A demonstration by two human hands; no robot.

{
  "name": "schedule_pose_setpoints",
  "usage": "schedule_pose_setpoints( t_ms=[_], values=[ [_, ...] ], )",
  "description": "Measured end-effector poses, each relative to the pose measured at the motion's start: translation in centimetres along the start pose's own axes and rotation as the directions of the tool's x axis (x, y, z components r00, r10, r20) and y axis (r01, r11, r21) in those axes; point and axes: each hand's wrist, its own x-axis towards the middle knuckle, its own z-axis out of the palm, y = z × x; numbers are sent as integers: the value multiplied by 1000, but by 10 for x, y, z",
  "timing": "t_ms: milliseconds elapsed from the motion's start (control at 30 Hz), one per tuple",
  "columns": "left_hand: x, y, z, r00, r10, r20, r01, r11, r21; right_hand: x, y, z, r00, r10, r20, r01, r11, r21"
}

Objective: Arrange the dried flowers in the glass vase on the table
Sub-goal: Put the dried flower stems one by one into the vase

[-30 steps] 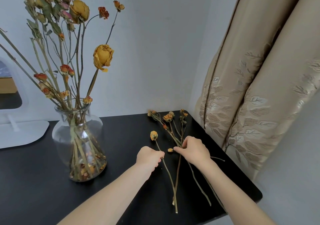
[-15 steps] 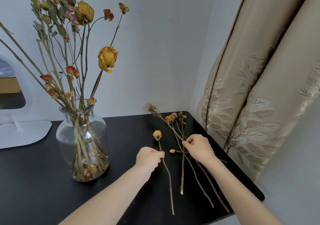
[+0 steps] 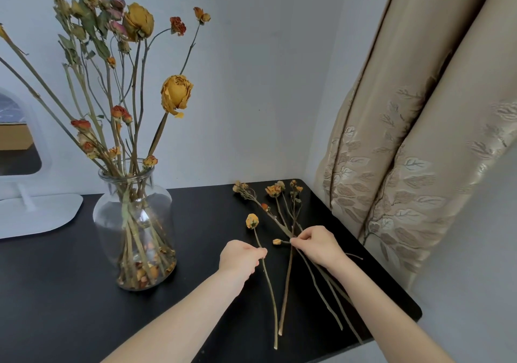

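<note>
In the head view there is one glass vase [image 3: 134, 222], clear and round-bellied, which stands upright on the left half of the black table [image 3: 70, 292]. It holds a loose bunch of dried flowers [image 3: 176, 94]: two large yellow heads, one high and one lower that hangs to the right, and around them several small red and orange buds and some pale green leaves. Their stems cross inside the glass, and fallen petals lie at its bottom. The other flowers of the task lie flat on the right half of the table, well apart from the vase. One single stem [image 3: 252, 220] with a small yellow head lies alone, and the left hand [image 3: 240, 256] has its fingers curled and pinches this stem about the middle. Just beside it to the right lie the loose stems [image 3: 273, 190], I count about four long ones, with their heads toward the wall and their cut ends toward the person; the exact number I cannot tell where they overlap. The right hand [image 3: 316, 246] pinches them with thumb and fingers at the place where they cross, next to one small orange bud [image 3: 277, 241]. One white mirror [image 3: 28, 211] stands at the left edge, and one beige curtain [image 3: 419, 166] with leaf pattern hangs at the right.
</note>
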Motion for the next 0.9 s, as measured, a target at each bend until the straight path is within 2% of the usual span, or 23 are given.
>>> schedule_pose_setpoints(
  t_ms=[133, 267, 500, 633, 767, 900],
  values=[
    [1, -1, 1, 999, 33, -17, -31, 995, 90, -2, -3, 2, 1000, 4, 20, -4, 1000, 6],
    [2, -1, 3, 999, 43, -8, -42, 995, 87, -2, -9, 0, 999, -20, 25, 19, 999, 45],
    [-7, 4, 10, 987, -84, 138, 103, 986, -132, -6, -18, -1, 997, 10, 82, -14, 999, 52],
    [-6, 6, 13, 979, -127, 159, 158, 967, -200, -11, -18, 0, 990, 6, 142, -13, 999, 49],
    [-2, 7, 17, 976, -151, 157, 178, 968, -179, -14, -14, -1, 983, -31, 183, 23, 999, 42],
    [6, 8, 21, 990, -116, 85, 122, 989, -80, -9, -8, 1, 994, -36, 104, 39, 999, -26]
  ],
)
